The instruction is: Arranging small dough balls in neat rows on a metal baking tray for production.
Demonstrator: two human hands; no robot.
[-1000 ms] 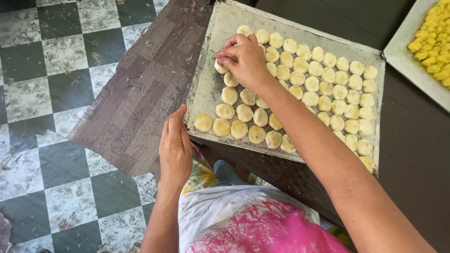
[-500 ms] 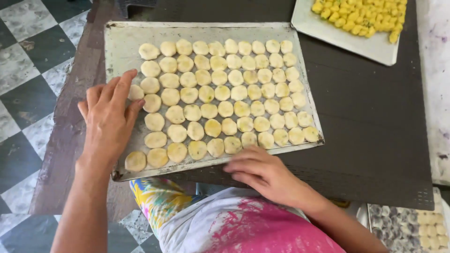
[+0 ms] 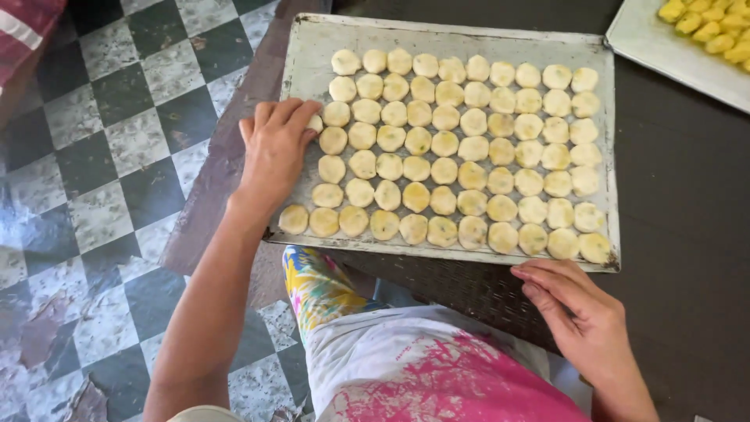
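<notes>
A worn metal baking tray (image 3: pixel 312 43) lies on a dark table (image 3: pixel 680 172), filled with rows of several pale round dough pieces (image 3: pixel 445 144). My left hand (image 3: pixel 273 148) rests over the tray's left edge, its fingertips touching one dough piece (image 3: pixel 315 123) at the left of the rows. My right hand (image 3: pixel 582 312) lies flat on the table just below the tray's near right corner, fingers together, holding nothing.
A second white tray (image 3: pixel 656 47) with yellow pieces (image 3: pixel 715 23) sits at the far right corner. The table's left edge drops to a black and white checkered floor (image 3: pixel 101 156). My apron with pink and coloured stains (image 3: pixel 414 367) is below.
The view has shifted and the tray appears turned slightly. My left hand moved up along the tray's left edge onto a dough piece. My right hand slid right, off the tray's near edge.
</notes>
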